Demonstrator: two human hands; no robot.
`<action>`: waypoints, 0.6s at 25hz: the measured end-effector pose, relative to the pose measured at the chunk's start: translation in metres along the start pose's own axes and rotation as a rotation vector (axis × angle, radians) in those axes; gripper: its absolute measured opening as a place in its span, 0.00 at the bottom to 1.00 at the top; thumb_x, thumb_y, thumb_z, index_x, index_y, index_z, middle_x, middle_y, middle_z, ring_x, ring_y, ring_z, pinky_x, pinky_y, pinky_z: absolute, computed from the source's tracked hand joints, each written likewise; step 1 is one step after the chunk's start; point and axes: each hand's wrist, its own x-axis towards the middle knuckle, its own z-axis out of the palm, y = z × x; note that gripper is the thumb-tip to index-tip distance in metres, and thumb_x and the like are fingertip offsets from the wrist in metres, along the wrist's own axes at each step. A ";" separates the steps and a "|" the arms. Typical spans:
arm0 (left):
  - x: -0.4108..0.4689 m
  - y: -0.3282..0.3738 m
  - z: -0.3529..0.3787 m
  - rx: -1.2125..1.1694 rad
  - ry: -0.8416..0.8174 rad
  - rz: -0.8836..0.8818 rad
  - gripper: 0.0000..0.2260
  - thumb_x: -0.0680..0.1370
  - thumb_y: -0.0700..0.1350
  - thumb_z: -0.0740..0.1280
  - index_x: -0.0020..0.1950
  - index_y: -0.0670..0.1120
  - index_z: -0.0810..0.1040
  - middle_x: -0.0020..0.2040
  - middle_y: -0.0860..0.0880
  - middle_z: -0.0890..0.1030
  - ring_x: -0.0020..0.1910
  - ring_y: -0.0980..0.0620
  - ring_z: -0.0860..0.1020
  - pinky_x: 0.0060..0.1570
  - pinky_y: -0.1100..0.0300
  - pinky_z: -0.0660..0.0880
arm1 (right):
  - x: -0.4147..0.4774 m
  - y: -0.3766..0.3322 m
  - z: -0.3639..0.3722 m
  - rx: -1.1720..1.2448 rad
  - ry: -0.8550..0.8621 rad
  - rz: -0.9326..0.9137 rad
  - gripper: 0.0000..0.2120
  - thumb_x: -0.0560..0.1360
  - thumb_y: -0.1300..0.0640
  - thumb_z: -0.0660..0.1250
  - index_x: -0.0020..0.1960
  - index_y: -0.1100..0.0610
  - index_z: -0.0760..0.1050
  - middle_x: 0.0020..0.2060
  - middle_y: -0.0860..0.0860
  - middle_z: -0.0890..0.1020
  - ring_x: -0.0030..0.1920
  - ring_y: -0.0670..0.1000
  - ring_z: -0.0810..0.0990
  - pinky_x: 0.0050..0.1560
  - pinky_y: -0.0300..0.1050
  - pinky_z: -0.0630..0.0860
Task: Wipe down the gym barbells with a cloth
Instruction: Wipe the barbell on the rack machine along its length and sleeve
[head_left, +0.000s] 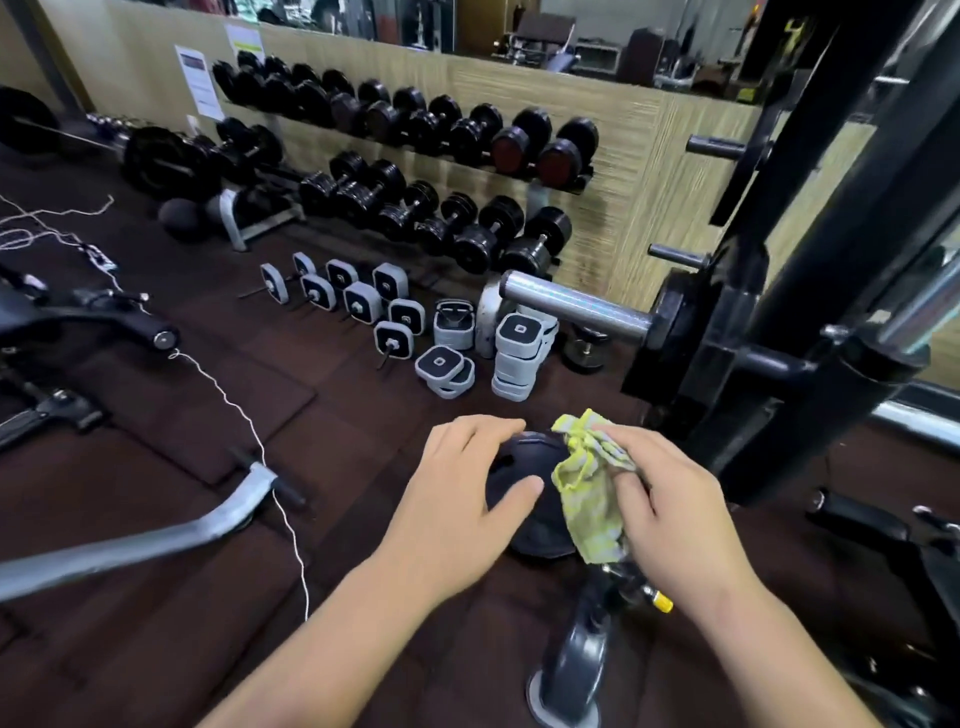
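A small black weight plate stands near the bottom centre, mounted on a dark bar end. My left hand grips its left rim, fingers over the top and thumb on its face. My right hand presses a yellow-green and white cloth against the plate's right side. The cloth hangs down over the plate's lower right edge and hides it. Below the plate, a fitting with a yellow tip sticks out.
A black rack frame with a chrome sleeve rises at the right. Grey square weights lie on the dark floor mat ahead. A two-tier dumbbell rack lines the far wall. A grey bar and a white cord lie at left.
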 end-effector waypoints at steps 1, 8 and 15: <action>0.006 -0.011 -0.008 0.003 -0.007 0.010 0.22 0.76 0.60 0.62 0.69 0.57 0.70 0.64 0.64 0.70 0.67 0.61 0.64 0.64 0.71 0.61 | 0.007 -0.008 0.008 -0.011 0.006 0.001 0.23 0.76 0.70 0.61 0.65 0.50 0.78 0.61 0.41 0.79 0.62 0.38 0.76 0.63 0.28 0.67; 0.080 -0.074 -0.036 -0.063 -0.051 0.076 0.21 0.79 0.64 0.57 0.69 0.58 0.70 0.64 0.65 0.70 0.69 0.61 0.63 0.64 0.72 0.60 | 0.077 -0.017 0.053 -0.051 0.019 0.049 0.24 0.76 0.69 0.61 0.65 0.48 0.77 0.61 0.38 0.78 0.63 0.35 0.74 0.62 0.25 0.64; 0.171 -0.103 -0.018 -0.071 -0.135 0.139 0.22 0.78 0.64 0.58 0.71 0.59 0.68 0.66 0.66 0.68 0.70 0.62 0.61 0.65 0.70 0.60 | 0.149 0.016 0.070 -0.046 0.089 0.108 0.24 0.76 0.70 0.62 0.66 0.49 0.77 0.63 0.39 0.77 0.63 0.34 0.73 0.62 0.24 0.64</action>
